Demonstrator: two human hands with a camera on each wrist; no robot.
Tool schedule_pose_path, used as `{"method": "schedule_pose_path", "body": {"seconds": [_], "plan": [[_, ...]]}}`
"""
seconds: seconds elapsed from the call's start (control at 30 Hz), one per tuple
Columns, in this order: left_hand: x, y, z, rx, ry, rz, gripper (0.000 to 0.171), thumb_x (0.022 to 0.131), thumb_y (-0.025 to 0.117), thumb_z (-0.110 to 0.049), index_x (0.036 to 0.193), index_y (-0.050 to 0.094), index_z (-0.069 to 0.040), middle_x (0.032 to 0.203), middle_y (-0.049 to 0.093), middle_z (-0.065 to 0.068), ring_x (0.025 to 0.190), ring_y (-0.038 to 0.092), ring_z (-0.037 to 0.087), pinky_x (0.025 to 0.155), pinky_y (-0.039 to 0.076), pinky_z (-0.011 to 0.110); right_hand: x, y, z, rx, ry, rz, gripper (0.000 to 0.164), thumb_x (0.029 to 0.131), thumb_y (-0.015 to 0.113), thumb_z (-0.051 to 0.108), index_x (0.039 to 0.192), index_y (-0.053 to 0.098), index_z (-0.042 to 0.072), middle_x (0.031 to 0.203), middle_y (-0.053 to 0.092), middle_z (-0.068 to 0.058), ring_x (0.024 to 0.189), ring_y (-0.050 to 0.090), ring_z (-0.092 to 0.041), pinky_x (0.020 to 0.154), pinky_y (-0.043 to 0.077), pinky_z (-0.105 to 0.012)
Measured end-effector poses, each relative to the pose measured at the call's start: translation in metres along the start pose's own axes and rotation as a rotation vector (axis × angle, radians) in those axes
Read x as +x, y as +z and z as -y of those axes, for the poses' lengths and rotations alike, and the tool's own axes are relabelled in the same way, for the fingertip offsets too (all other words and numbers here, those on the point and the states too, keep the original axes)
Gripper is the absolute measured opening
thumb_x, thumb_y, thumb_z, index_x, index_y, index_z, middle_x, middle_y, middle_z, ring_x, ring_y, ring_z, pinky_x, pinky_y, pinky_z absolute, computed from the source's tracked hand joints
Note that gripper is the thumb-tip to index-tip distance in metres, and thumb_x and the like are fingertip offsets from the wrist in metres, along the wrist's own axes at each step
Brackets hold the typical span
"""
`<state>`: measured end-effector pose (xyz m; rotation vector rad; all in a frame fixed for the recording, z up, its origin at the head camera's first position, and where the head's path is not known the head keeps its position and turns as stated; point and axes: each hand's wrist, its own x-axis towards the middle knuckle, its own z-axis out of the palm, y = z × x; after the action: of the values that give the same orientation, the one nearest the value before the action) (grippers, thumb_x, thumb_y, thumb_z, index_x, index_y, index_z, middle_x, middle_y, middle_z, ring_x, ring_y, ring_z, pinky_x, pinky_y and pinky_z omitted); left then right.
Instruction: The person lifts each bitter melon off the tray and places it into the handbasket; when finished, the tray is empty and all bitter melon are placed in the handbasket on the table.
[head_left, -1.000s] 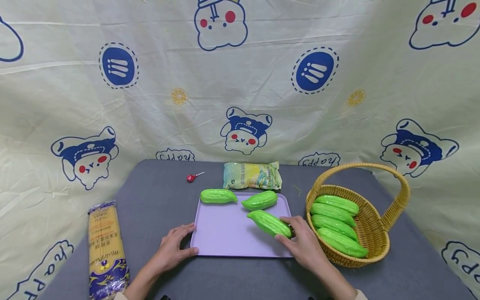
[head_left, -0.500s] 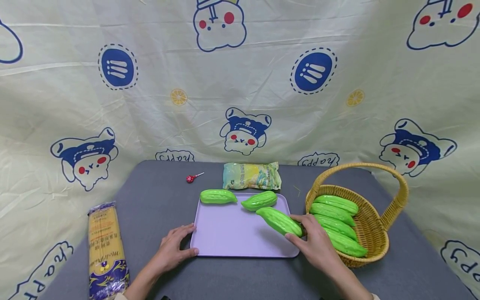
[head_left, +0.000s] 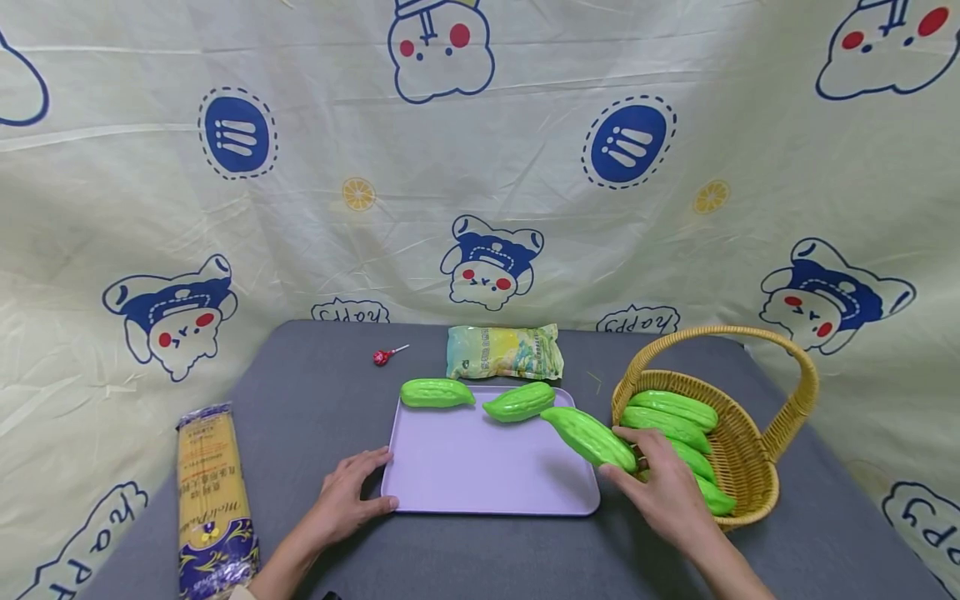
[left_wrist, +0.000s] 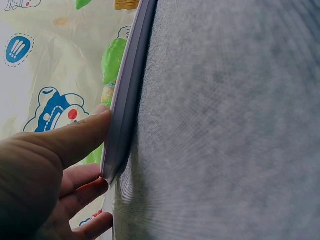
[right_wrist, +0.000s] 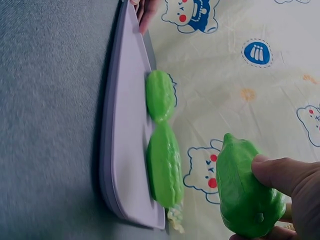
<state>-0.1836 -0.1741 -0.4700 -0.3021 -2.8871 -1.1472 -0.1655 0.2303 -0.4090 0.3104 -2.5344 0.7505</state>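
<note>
My right hand [head_left: 663, 483] grips a green bitter melon [head_left: 588, 437] by its near end, thumb on one side and fingers on the other. The right wrist view shows this bitter melon [right_wrist: 245, 192] raised off the lilac tray [head_left: 487, 475], over its right edge and close to the basket. Two more bitter melons lie along the tray's far side, one at the left [head_left: 437, 392] and one at the right [head_left: 519, 402]. My left hand [head_left: 348, 498] touches the tray's near left corner, its thumb [left_wrist: 82, 132] against the rim and fingers extended.
A wicker basket [head_left: 753, 500] with a tall handle stands at the right, holding several bitter melons. Behind the tray are a yellow-green packet [head_left: 504, 351] and a red lollipop [head_left: 382, 357]. A spaghetti pack [head_left: 213, 492] lies at the left. A printed cloth hangs behind the table.
My right hand has carried the bitter melon rightward from above the tray's right part to its right edge, nearer the basket. My left hand has stayed at the tray corner.
</note>
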Motion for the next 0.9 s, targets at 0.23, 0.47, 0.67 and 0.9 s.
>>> {"method": "schedule_pose_path", "body": {"seconds": [0.23, 0.47, 0.67, 0.9], "plan": [[0.000, 0.001, 0.000, -0.006, 0.004, -0.007, 0.065, 0.072, 0.079, -0.029, 0.129, 0.056, -0.007, 0.139, 0.053, 0.010, 0.132, 0.039, 0.038, 0.100, 0.025, 0.060, -0.003, -0.015, -0.013, -0.040, 0.033, -0.029, 0.050, 0.073, 0.081, 0.021, 0.117, 0.062, 0.007, 0.102, 0.059, -0.009, 0.076, 0.054, -0.005, 0.060, 0.046, -0.023], [0.000, 0.001, 0.000, -0.005, 0.001, -0.006, 0.065, 0.072, 0.079, -0.030, 0.129, 0.056, -0.007, 0.139, 0.053, 0.010, 0.132, 0.039, 0.037, 0.100, 0.025, 0.061, -0.009, -0.028, -0.025, -0.072, 0.065, -0.047, 0.050, 0.074, 0.080, 0.025, 0.117, 0.061, 0.006, 0.102, 0.057, -0.010, 0.074, 0.051, 0.000, 0.062, 0.046, -0.021], [-0.001, 0.001, 0.000, 0.008, 0.015, -0.015, 0.065, 0.072, 0.079, -0.030, 0.128, 0.057, -0.007, 0.138, 0.054, 0.010, 0.130, 0.041, 0.038, 0.099, 0.026, 0.061, -0.012, -0.036, -0.032, -0.096, 0.115, -0.042, 0.052, 0.075, 0.079, 0.026, 0.119, 0.060, 0.004, 0.102, 0.055, -0.013, 0.078, 0.054, -0.012, 0.061, 0.047, -0.020], [-0.001, 0.001, 0.000, 0.007, 0.029, -0.033, 0.064, 0.071, 0.079, -0.029, 0.127, 0.057, -0.007, 0.136, 0.055, 0.010, 0.128, 0.042, 0.038, 0.098, 0.028, 0.059, -0.018, -0.052, -0.044, -0.151, 0.182, -0.018, 0.054, 0.080, 0.075, 0.033, 0.121, 0.059, 0.001, 0.105, 0.053, -0.017, 0.079, 0.053, -0.021, 0.062, 0.043, -0.026]]}}
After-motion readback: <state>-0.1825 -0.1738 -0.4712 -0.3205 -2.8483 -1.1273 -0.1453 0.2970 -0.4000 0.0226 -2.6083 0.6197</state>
